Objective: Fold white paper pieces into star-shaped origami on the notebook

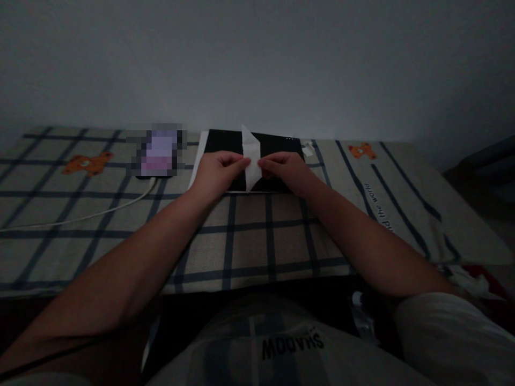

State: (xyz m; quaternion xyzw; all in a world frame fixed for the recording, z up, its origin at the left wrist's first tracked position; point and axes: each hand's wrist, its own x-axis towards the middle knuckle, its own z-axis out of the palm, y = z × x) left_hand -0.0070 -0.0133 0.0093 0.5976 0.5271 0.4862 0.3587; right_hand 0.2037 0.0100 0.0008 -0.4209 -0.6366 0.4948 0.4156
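Pinching one folded white paper piece [251, 159], pointed at top and bottom, the left hand [217, 171] grips its left edge and the right hand [286, 170] its right. Paper sits over one flat black rectangular board [225, 143] near the wall. Plaid cloth bedcover [249, 241] below, two orange bear prints. One white cable [80, 217] left; open cloth nearside.

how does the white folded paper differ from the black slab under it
The white folded paper is pale and small with pointed corners; the black slab is dark, wider and rectangular. The paper is pinched between the left hand and right hand; the slab lies flat on the checked cloth. Both are thin and flat.
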